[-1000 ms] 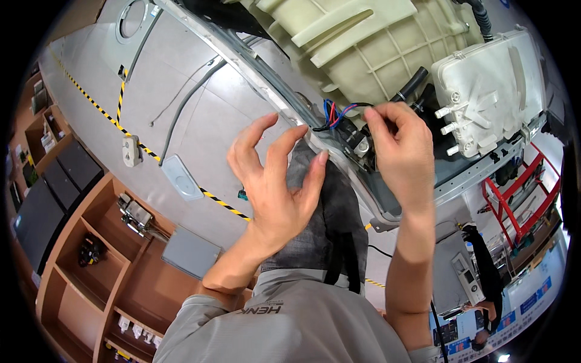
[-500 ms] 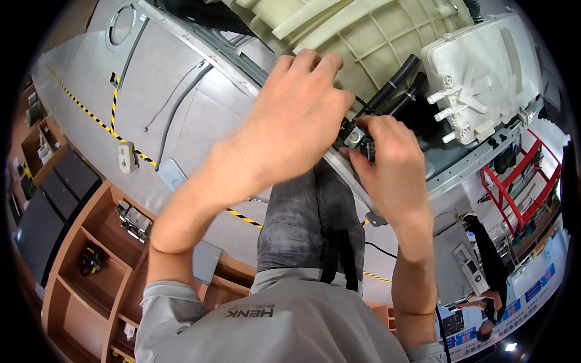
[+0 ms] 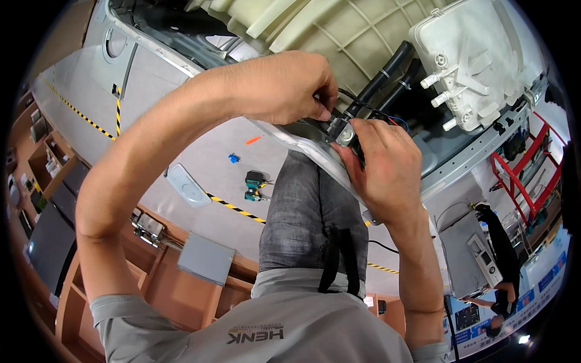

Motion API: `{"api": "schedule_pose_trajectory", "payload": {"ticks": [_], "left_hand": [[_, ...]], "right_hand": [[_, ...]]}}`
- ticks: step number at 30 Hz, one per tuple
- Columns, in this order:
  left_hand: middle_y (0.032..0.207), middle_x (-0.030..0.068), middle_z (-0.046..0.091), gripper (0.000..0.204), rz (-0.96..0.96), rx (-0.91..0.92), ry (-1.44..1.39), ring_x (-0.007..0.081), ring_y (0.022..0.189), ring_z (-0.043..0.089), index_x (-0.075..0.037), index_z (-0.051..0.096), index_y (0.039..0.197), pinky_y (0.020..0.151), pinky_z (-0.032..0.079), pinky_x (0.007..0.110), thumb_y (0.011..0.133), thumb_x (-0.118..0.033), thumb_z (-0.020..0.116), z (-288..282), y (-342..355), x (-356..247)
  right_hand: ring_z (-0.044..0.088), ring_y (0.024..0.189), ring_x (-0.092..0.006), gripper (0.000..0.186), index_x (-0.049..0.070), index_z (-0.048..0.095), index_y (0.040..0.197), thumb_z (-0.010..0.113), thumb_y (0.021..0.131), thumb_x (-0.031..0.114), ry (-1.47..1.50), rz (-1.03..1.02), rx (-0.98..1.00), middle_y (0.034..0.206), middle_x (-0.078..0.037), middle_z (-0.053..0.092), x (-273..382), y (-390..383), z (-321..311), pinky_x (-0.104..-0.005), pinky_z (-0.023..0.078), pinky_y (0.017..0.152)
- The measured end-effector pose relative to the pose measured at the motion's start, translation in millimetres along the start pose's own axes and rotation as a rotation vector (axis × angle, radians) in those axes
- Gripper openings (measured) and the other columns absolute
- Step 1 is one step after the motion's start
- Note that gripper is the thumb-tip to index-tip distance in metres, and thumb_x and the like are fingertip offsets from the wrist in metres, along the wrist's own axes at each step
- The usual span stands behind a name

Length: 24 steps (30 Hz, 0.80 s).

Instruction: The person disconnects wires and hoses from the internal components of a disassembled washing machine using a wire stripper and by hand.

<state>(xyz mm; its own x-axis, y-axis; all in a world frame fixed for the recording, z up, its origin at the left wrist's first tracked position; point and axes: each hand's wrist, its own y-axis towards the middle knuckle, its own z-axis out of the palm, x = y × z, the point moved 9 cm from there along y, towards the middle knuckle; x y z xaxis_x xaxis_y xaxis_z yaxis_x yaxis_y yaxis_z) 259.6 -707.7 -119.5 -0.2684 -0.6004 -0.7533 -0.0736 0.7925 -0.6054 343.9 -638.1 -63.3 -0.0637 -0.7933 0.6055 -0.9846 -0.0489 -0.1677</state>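
My right hand (image 3: 388, 166) grips a small black part with a metal plate (image 3: 346, 135) at the rim of an appliance's metal frame (image 3: 324, 158). Thumb and fingers press on it from the right. Close by on its left, my left hand (image 3: 296, 88) is closed in a pinch, the fingertips against the part's upper end; what they hold is hidden. Two black hoses (image 3: 387, 72) with clamps run from beside the part up to a cream ribbed plastic tub (image 3: 339, 30). Thin wires (image 3: 396, 120) pass just behind my right fingers.
A white plastic box with spouts (image 3: 466, 66) sits right of the tub. On the floor lie a teal and black power drill (image 3: 255, 185), an orange tool (image 3: 253, 140) and a blue piece (image 3: 233, 158). A red frame (image 3: 526, 175) and another person (image 3: 505, 266) are at right.
My left hand has turned and drawn down to a pinch at the part, its elbow swinging out left. The drill and small floor items have come into view; my right hand still grips the part.
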Motion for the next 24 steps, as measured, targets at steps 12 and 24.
{"api": "schedule_pose_trajectory", "payload": {"ticks": [12, 24], "left_hand": [[0.087, 0.0122, 0.061, 0.020, -0.090, 0.139, -0.047, 0.0259, 0.080, 0.060, 0.004, 0.065, 0.095, 0.073, 0.048, 0.036, 0.084, -0.012, 0.070, 8, 3, 3], [0.084, 0.0133, 0.060, 0.027, -0.057, 0.363, -0.067, 0.0263, 0.076, 0.058, 0.003, 0.063, 0.096, 0.068, 0.046, 0.036, 0.083, -0.019, 0.073, 18, 11, 1]], "right_hand": [[0.057, 0.070, -0.0276, 0.036, -0.005, 0.059, 0.098, 0.073, 0.073, 0.017, -0.011, -0.221, -0.031, 0.081, -0.011, 0.055, 7, 0, 0, -0.0368, 0.046, 0.066], [0.058, 0.078, -0.0300, 0.040, -0.003, 0.062, 0.103, 0.079, 0.070, 0.013, 0.009, -0.134, 0.022, 0.092, -0.012, 0.061, -1, -4, 3, -0.0377, 0.048, 0.071]]}}
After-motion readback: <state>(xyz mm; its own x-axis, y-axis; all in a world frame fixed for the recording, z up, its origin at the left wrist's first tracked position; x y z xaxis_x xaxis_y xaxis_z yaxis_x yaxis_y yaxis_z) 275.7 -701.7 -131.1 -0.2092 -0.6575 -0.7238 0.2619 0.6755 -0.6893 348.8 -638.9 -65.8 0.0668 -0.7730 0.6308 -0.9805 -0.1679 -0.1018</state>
